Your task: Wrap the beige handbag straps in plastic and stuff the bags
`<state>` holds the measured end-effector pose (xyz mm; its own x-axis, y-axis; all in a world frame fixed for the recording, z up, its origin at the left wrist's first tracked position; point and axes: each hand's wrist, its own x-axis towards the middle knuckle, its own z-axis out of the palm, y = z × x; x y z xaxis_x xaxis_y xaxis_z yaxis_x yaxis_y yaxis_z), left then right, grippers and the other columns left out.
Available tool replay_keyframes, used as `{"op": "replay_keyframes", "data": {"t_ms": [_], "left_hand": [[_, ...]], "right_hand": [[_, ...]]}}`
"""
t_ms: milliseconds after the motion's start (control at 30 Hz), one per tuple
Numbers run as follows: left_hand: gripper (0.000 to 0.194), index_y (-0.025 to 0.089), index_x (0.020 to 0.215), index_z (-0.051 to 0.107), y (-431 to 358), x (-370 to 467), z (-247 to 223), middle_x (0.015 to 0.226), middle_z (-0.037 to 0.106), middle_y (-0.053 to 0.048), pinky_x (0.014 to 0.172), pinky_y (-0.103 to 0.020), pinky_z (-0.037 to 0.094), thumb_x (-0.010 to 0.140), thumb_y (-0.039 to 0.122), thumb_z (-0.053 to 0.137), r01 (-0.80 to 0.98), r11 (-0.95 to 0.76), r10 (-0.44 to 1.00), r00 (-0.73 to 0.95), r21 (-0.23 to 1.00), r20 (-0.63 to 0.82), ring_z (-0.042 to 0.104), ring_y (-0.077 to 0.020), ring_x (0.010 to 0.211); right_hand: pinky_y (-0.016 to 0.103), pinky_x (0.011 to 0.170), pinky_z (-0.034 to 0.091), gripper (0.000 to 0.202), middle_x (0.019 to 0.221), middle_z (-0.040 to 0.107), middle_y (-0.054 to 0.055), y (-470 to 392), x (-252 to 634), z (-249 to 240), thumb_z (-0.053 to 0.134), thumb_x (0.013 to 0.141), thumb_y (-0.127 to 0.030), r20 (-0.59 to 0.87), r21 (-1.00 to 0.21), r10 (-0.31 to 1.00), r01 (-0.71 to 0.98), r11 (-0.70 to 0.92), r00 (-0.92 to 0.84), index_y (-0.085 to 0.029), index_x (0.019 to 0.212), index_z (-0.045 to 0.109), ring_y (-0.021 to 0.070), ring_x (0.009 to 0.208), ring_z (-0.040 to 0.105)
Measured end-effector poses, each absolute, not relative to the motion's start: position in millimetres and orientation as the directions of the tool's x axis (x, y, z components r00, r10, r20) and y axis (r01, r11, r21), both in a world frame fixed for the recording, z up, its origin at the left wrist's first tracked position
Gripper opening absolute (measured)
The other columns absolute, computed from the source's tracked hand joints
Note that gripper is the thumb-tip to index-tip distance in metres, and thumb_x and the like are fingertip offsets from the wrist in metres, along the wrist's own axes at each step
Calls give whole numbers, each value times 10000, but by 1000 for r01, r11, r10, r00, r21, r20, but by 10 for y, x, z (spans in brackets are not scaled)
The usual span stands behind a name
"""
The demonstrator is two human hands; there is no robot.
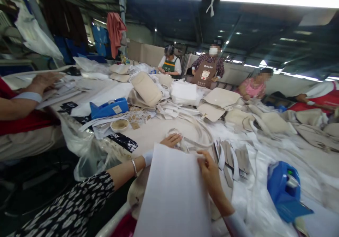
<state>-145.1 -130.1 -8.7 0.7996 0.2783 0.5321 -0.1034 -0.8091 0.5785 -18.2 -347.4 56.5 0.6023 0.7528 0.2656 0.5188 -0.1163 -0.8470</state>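
Observation:
A large white sheet (174, 194), perhaps paper or thin foam, stands in front of me and covers the bottom middle of the view. My right hand (212, 173) grips its upper right edge with bent fingers. Beyond the sheet's top left corner, my left hand (171, 140) lies on the table with its fingers stretched out, beside a loop of pale strap (201, 141). Part of that palm is hidden by the sheet. Under the sheet, a beige bag piece (136, 191) shows at the left. Grey and white strips (229, 159) lie just right of my right hand.
Blue tape dispensers stand at left (109, 108) and right (284, 191). A small bowl (119, 124) sits near the left one. Beige bags (221, 98) and white wrapping cover much of the table. A co-worker's arm (23, 101) reaches in at left; several people work across.

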Motion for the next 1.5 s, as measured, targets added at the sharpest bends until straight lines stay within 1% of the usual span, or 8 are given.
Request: {"op": "replay_keyframes", "data": {"t_ms": [133,367,533,667,767,1000,1333,1500], "left_hand": [[492,190,1272,601,-1190,-1495,-49,1437,507,-128,1140,-540,306,910,519,546,-160,-698,325,798,698,508,426,-302,1355],[599,67,1323,526,-1118,-1899,111,1292,601,-233,895,-466,529,1009,467,209,-61,-492,661,622,868,419,605,-301,1164],[349,147,1086,660,-1381,-2282,273,1056,658,-128,834,-428,524,938,403,475,88,-509,748,538,856,389,611,-256,989],[252,217,1124,653,-1904,-2365,521,1156,603,-90,1031,-460,414,889,223,564,126,-636,650,619,761,441,519,-243,1136],[334,227,1252,563,-2290,-2285,664,1290,543,-111,1039,-477,409,933,164,490,141,-838,441,745,527,501,473,-248,1210],[353,188,1289,529,-2371,-2034,123,1342,575,-101,1118,-518,284,958,304,483,-90,-996,-70,880,21,470,447,-282,1274],[450,226,1352,482,-2307,-2037,-6,1378,562,-90,1113,-522,333,911,272,555,-74,-996,-49,890,39,453,452,-270,1303],[497,233,1361,468,-2307,-2029,-43,1425,525,-64,1116,-541,352,875,211,572,-52,-999,-47,912,1,408,431,-287,1321]], "right_hand": [[356,837,455,283,980,658,77,-3534,-277,161,401,892,-289,383,-756,753,650,-77,535,-199,986,653,234,926,603],[372,814,449,346,967,618,90,-3532,-297,164,348,882,-200,364,-687,738,699,-199,568,-183,1040,656,238,893,603],[388,809,453,350,978,612,92,-3486,-370,148,341,885,-186,374,-707,702,676,-206,606,-194,1054,648,248,895,598],[403,841,452,343,972,597,97,-3380,-437,189,338,890,-185,395,-738,680,654,-166,618,-198,1061,635,255,921,585],[415,871,449,338,975,582,98,-3338,-484,173,324,896,-177,412,-748,662,647,-147,626,-203,1058,619,254,938,574],[437,886,447,264,973,561,100,-3420,-441,88,348,887,-192,455,-697,645,696,-171,614,-208,1008,582,265,956,540],[410,892,464,271,1100,595,152,-2001,15,964,552,900,-293,381,-488,832,852,-188,402,-146,1125,587,277,1024,571],[487,980,431,212,1130,636,72,-1406,-465,1109,661,873,-273,253,-396,937,910,-125,239,-157,1048,637,253,1120,563]]}}
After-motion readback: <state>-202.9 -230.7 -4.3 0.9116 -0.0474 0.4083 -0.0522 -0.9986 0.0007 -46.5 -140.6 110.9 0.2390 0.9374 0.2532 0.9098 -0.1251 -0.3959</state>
